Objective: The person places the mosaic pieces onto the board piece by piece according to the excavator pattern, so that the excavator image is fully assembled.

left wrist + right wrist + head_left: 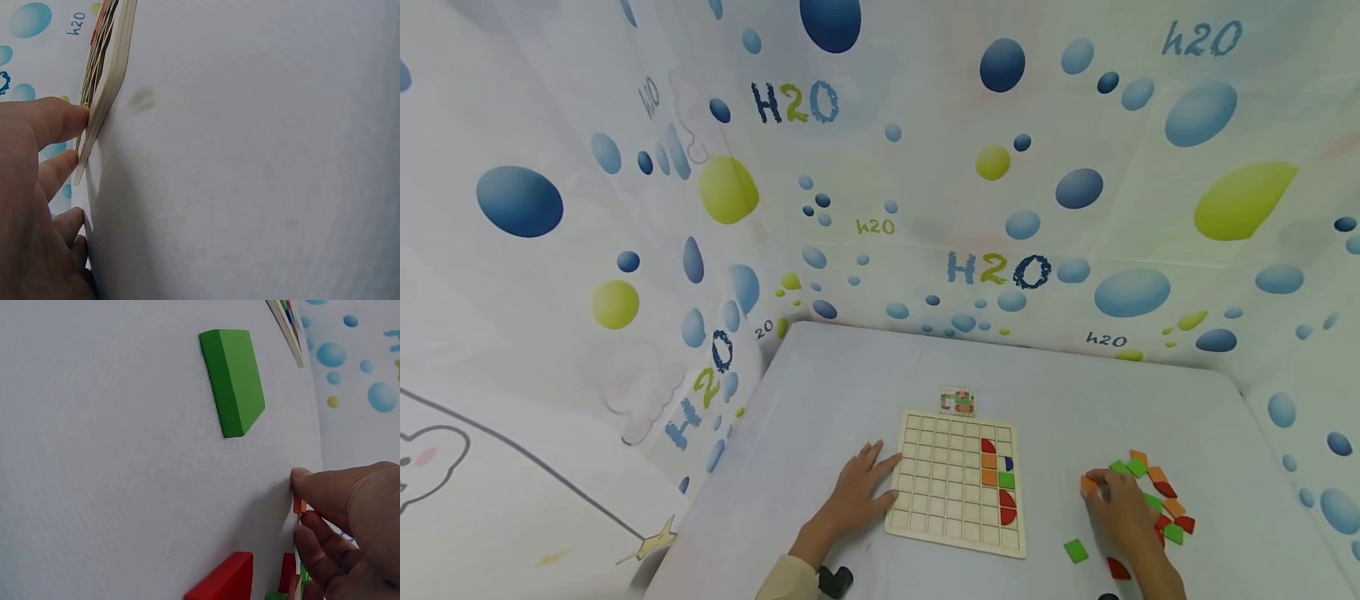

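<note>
A wooden grid board [936, 500] lies on the table, with red, orange, green and blue pieces in cells along its right side. My left hand [853, 492] rests at the board's left edge, fingers spread; in the left wrist view the thumb [65, 122] touches the rim. To the right of the board, my right hand [1126, 515] pinches an orange square tile [1086, 486] between thumb and fingers. That orange tile [300, 505] is mostly covered by the fingers in the right wrist view.
Loose green, orange and red pieces [1174, 507] lie around the right hand, some partly hidden by it. A green square [1076, 551] and a red quarter-round piece [1117, 569] lie nearer me. Behind the board is a small pattern card [957, 401]. A black object [835, 581] sits by the left wrist.
</note>
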A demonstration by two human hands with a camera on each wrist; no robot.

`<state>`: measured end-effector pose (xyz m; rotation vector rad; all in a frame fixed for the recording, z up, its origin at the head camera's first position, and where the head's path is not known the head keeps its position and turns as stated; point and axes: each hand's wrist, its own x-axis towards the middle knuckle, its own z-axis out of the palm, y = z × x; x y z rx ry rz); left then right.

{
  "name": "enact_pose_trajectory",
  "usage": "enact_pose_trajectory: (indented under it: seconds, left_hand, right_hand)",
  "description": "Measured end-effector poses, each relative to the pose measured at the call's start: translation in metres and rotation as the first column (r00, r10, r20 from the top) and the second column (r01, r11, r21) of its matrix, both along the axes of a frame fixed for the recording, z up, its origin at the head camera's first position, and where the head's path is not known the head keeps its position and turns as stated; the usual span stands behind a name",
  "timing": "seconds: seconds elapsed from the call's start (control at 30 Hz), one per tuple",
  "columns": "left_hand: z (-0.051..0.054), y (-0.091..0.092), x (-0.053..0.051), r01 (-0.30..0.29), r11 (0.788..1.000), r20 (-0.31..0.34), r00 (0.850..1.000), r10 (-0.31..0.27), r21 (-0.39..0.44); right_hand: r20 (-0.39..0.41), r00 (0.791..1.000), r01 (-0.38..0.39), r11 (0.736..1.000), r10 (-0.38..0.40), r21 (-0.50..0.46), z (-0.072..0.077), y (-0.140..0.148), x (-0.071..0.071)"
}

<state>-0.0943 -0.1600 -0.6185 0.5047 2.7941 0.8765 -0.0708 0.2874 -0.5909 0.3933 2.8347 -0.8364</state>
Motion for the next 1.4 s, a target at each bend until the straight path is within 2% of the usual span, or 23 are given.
enact_pose_trajectory:
  seconds: [0.17,0.4,0.67,1.1,1.23,1.4]
  left_hand:
    - [0.003,0.0,0.001,0.002,1.0,0.003,1.0,-0.002,0.014]
    - [0.001,0.0,0.0,0.003,1.0,-0.006,1.0,-0.003,0.009]
    - [0.001,0.001,0.0,0.002,1.0,-0.005,1.0,-0.002,0.023]
    - [-0.003,-0.001,-0.002,0.003,1.0,-0.025,1.0,-0.002,0.021]
    - [-0.004,-0.001,-0.002,0.007,1.0,-0.017,1.0,-0.006,0.023]
    - [-0.006,-0.001,-0.002,-0.001,1.0,-0.002,1.0,0.001,0.011]
  right_hand:
    - [-0.041,0.999,0.017,1.0,-0.017,0.003,-0.005,-0.002,0.0]
    - [-0.098,0.994,0.047,0.999,-0.046,0.008,-0.011,-0.006,-0.001]
    - [-0.108,0.994,-0.004,1.0,0.004,-0.003,-0.011,-0.012,-0.004]
    - [-0.144,0.987,-0.074,0.997,0.072,-0.005,-0.017,-0.052,-0.007]
    - [-0.141,0.987,-0.075,0.997,0.073,-0.008,-0.017,-0.059,-0.004]
    - [-0.127,0.99,-0.061,0.997,0.056,-0.036,-0.008,-0.074,-0.002]
